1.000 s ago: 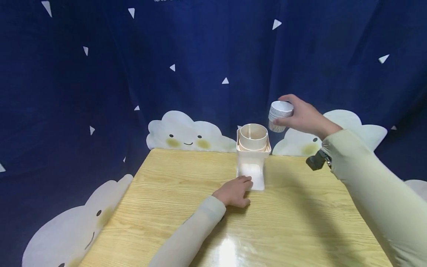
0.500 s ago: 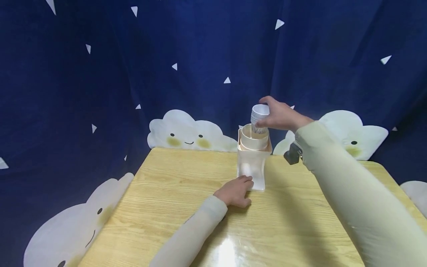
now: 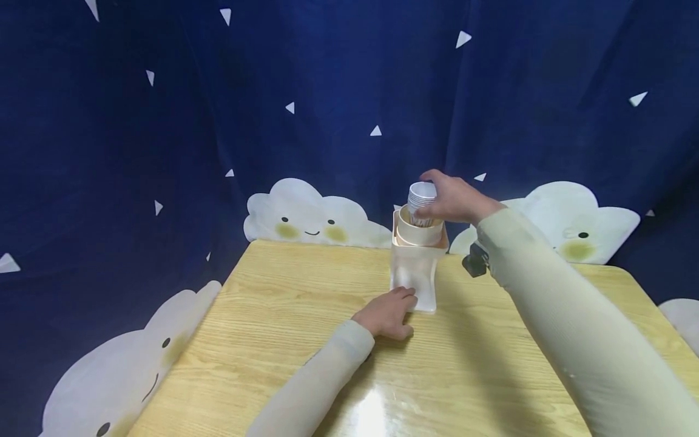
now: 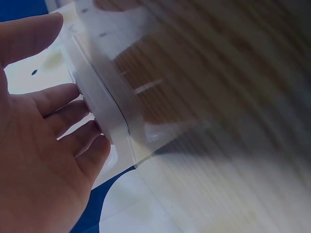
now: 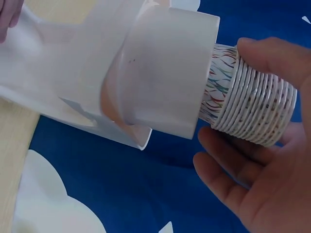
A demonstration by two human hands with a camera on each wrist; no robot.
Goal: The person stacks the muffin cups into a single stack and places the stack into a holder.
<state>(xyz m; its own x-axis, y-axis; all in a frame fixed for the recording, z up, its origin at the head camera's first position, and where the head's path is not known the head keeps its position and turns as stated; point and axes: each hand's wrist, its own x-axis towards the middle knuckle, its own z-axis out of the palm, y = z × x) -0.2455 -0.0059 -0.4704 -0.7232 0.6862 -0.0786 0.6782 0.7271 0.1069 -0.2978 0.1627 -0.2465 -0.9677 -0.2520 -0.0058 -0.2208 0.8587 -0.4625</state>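
A stack of white paper cups (image 3: 422, 195) is gripped by my right hand (image 3: 454, 199), thumb on one side and fingers on the other. In the right wrist view the cups' colourful printed bottom end (image 5: 221, 82) goes into the round tube (image 5: 167, 73) of a cream plastic cup dispenser (image 3: 413, 267); the stacked rims stay outside. Near the table's middle my left hand (image 3: 384, 314) rests its fingertips on the dispenser's flat base. The left wrist view shows those fingers (image 4: 68, 116) lightly bent against the base edge (image 4: 104, 107), the thumb apart.
The dispenser stands near the far edge of a light wooden table (image 3: 306, 291). Behind the table hangs a dark blue curtain (image 3: 327, 79) with white triangles and smiling clouds. A small black device (image 3: 476, 261) sits at my right wrist.
My right hand has carried the cup stack left from beside the dispenser to above its tube, then lowered it partly in. The left hand has stayed on the base.
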